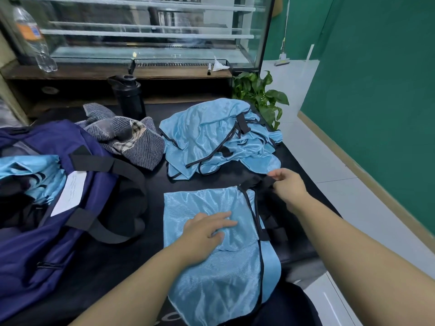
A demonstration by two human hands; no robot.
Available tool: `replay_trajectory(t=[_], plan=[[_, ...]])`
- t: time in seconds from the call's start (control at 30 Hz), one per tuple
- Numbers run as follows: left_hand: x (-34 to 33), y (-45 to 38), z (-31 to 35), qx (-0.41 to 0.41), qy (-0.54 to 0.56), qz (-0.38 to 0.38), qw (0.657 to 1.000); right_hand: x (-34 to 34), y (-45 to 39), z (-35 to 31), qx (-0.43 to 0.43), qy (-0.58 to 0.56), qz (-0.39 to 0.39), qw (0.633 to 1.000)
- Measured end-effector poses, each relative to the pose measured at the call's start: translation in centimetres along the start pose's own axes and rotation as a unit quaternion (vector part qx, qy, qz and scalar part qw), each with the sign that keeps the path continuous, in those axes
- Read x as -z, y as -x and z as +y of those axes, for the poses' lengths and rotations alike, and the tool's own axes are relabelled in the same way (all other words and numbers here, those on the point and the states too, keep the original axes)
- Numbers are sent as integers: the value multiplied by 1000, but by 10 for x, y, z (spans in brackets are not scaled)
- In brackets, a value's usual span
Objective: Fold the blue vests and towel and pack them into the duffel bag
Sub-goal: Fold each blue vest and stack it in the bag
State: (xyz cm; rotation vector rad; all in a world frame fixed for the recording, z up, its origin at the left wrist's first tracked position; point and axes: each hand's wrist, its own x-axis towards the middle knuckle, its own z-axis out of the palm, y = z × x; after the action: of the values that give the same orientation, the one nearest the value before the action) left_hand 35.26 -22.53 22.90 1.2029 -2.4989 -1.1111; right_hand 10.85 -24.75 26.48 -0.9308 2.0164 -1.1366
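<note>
A light blue vest (211, 274) with black trim lies spread flat on the black table in front of me. My left hand (207, 231) presses flat on its upper middle, fingers straight. My right hand (288, 187) pinches the vest's black strap at its upper right corner. A heap of more blue vests (219, 137) lies behind it. A grey striped towel (127, 135) sits crumpled to the left of the heap. The navy duffel bag (47, 220) stands open at the left with blue vests (35, 175) inside.
A black bottle (129, 97) stands behind the towel. A clear plastic bottle (33, 36) sits on the wooden shelf before a glass display case (150, 31). A potted plant (261, 95) grows at the table's far right corner. The table's right edge (313, 184) drops to white floor.
</note>
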Motion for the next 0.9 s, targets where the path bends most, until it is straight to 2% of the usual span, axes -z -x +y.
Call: replay_trajectory(t=[0.1,0.17,0.27,0.33,0.4,0.43,0.5,0.57,0.77,0.9], plan=[[2,-4,5,7,-58,-4,998,-7,8,-8,-5,30,-1,1000],[5,-9,6,5,-61,-8,998,-14,18,-18,75,116,5,990],[14,-14,4,-11,2,7,1000,-29,31,-31,275,259,-36,925],[25,-18,-1,-21,25,80,996,-40,32,-36,334,350,-94,870],[40,-22,-7,8,-34,157,987,-48,32,-39,320,435,-165,826],[48,-22,-11,42,-84,172,981,-51,30,-40,305,474,-199,802],[65,-25,-20,129,-174,126,968,-55,24,-42,273,524,-254,766],[78,-27,-30,179,-204,57,961,-56,18,-48,231,543,-294,752],[104,-34,-37,188,-235,-33,953,-49,4,-69,184,609,-346,690],[115,-37,-40,170,-262,-46,949,-49,-2,-67,162,607,-343,698]])
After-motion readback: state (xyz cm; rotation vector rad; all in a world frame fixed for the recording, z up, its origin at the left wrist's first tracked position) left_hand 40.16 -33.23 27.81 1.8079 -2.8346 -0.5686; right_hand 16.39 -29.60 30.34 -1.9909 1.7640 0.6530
